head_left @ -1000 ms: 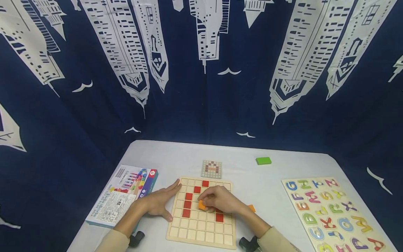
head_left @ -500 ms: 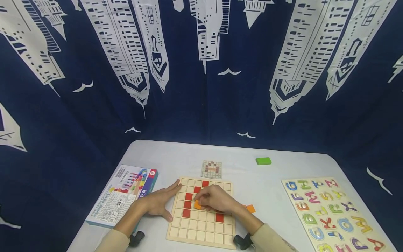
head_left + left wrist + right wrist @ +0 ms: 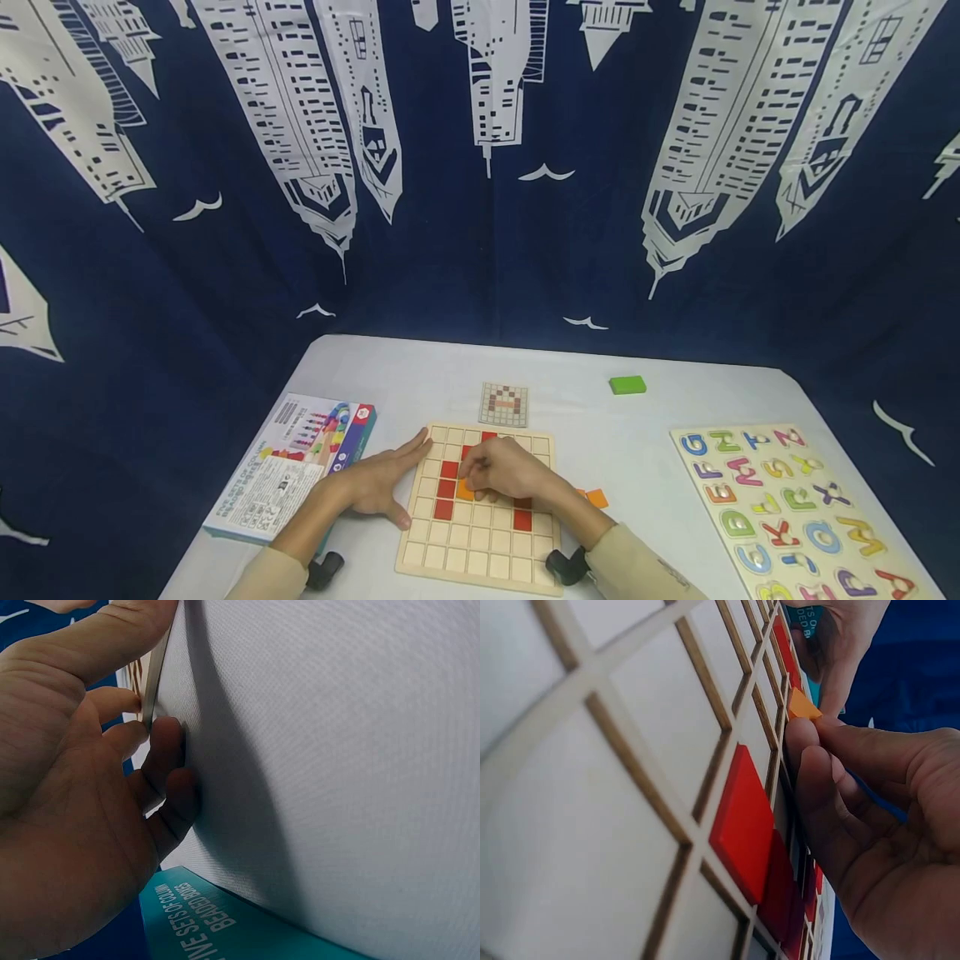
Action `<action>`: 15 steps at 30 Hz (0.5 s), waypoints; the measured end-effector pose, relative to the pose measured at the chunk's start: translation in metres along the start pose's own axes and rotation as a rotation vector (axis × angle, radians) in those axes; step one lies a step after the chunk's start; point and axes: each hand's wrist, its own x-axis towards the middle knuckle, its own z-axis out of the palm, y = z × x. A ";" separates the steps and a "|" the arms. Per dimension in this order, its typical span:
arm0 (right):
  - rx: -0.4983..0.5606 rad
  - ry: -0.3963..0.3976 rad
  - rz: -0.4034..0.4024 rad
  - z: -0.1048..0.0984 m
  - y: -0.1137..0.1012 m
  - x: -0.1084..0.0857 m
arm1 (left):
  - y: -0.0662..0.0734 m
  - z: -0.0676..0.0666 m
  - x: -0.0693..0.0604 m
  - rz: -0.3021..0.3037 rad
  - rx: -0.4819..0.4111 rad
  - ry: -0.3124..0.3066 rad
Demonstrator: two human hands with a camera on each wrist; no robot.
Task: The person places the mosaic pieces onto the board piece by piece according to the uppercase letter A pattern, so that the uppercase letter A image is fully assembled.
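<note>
My right hand point(image 3: 508, 468) pinches a square orange tile point(image 3: 465, 490) between thumb and fingertips. In the right wrist view the orange tile point(image 3: 804, 705) tilts against the grid; whether it sits in a cell I cannot tell. The wooden grid board point(image 3: 480, 537) lies under this hand and carries several red tiles point(image 3: 444, 509); some are partly hidden by the hand. At the board's left edge my left hand point(image 3: 375, 483) rests with thumb and fingers spread, touching the edge. From the left wrist view, the left hand point(image 3: 82, 795) holds no loose piece.
Right of the board, more orange tiles point(image 3: 597, 498) lie partly behind my right forearm. A small pattern card point(image 3: 504, 405) is beyond the board. A printed box point(image 3: 288, 467) stands left, a green block point(image 3: 627, 385) back right, an alphabet puzzle board point(image 3: 765, 500) at far right.
My right hand has shifted left across the board with the orange tile, which now lies close beside the left column of red tiles. My left hand has stayed in place.
</note>
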 end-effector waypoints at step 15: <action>-0.152 0.005 -0.043 0.002 -0.005 0.002 | 0.000 -0.001 0.000 0.006 -0.003 -0.002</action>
